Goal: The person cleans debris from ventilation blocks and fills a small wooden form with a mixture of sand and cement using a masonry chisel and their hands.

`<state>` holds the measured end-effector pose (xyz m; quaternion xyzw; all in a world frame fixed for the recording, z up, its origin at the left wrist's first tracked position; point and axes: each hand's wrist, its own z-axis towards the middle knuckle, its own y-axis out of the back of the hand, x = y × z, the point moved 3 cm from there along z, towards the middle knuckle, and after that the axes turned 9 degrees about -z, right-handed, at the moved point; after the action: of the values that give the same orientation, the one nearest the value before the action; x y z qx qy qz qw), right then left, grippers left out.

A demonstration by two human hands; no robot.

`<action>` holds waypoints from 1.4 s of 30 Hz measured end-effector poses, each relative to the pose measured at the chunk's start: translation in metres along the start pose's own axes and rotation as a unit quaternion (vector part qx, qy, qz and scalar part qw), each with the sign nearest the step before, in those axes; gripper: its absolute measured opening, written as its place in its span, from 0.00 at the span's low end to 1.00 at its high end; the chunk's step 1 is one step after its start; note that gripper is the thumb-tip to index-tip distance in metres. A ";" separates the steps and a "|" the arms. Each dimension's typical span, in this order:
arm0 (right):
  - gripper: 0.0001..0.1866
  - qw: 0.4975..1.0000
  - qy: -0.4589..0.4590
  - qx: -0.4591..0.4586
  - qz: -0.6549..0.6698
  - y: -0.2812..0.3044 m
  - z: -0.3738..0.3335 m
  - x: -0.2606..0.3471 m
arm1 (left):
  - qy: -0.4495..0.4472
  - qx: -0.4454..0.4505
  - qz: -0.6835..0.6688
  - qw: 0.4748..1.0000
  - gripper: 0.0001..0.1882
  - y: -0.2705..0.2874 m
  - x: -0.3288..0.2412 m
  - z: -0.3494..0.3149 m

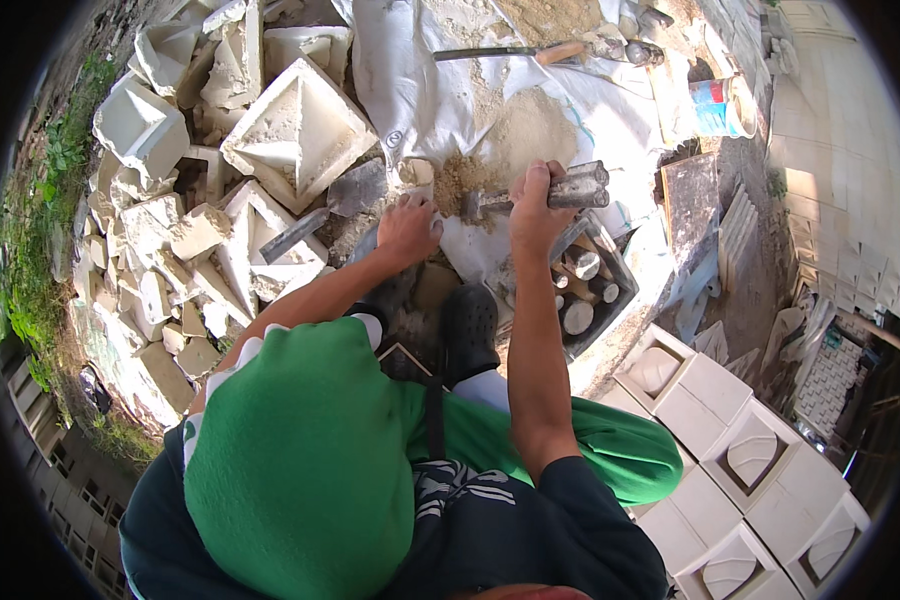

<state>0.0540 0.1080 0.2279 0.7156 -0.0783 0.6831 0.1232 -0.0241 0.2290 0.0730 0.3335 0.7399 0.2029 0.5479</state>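
Note:
My right hand is wrapped round a grey tool with a thick, ribbed end. A narrow flat part extends left from the fist towards a small heap of brown, sandy crumbs. My left hand is low to the ground with its fingers curled. What they grip, if anything, is hidden. Just beyond its fingertips stands a short, pale, round piece. A dark flat slab lies left of that hand. Under both hands spreads a white sheet dusted with sand.
Broken white cast blocks pile up on the left, a grey bar among them. A dark tray of round-ended pieces stands right of my shoes. A long-handled tool and a bucket lie farther off. Cast blocks line the lower right.

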 end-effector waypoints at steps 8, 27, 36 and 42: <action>0.16 0.994 0.039 -0.012 0.097 0.030 0.000 0.062 | -0.001 -0.014 -0.012 1.000 0.16 0.003 0.001 -0.002; 0.18 0.953 0.014 -0.137 0.270 0.138 -0.020 0.015 | 0.164 0.194 -0.497 0.830 0.17 -0.015 -0.006 0.046; 0.17 0.933 0.037 -0.222 0.281 0.169 -0.036 0.021 | 0.199 0.252 -0.638 0.700 0.15 -0.016 0.001 0.063; 0.19 0.937 0.076 -0.248 0.234 0.178 -0.051 0.035 | -0.006 0.125 -0.218 0.968 0.14 -0.018 -0.023 0.075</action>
<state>-0.0425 -0.0459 0.2774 0.5702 -0.4005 0.7036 0.1393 0.0461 0.1951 0.0533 0.2311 0.8110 -0.0179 0.5371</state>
